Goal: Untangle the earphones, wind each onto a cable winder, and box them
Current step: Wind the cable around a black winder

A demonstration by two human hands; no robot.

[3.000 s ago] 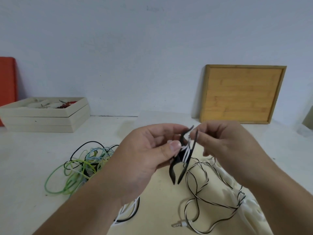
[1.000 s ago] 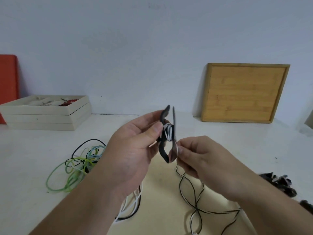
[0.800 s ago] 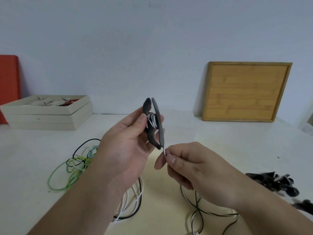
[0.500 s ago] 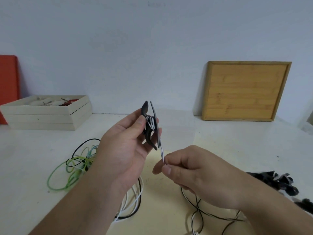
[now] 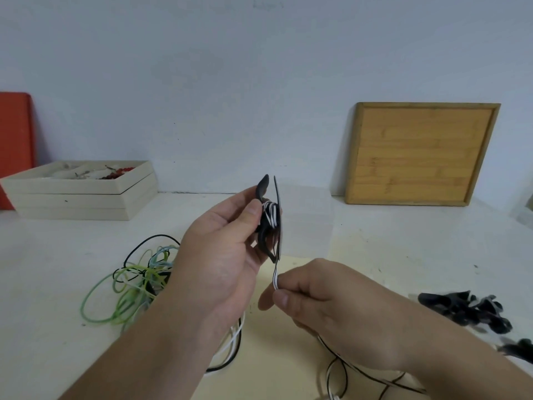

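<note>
My left hand (image 5: 227, 249) grips a black cable winder (image 5: 268, 217) upright above the table, with several turns of black-and-white earphone cable wound round its core. Just below it, my right hand (image 5: 331, 307) pinches the same black-and-white cable (image 5: 275, 277) taut between thumb and fingers. The loose rest of that cable (image 5: 334, 370) trails over a cream mat under my right forearm. A tangle of green, light blue and black earphones (image 5: 135, 275) lies on the table to the left, partly hidden by my left arm.
A stack of cream boxes (image 5: 75, 197) with small items stands at the back left beside a red board (image 5: 14, 148). A bamboo tray (image 5: 418, 154) leans on the wall at the back right. Several black winders (image 5: 464, 310) lie at the right. A clear container (image 5: 305, 223) sits behind my hands.
Over the last second my left hand lifted the winder up and left, then held still. My right hand dropped below it, drawing the cable taut downward.
</note>
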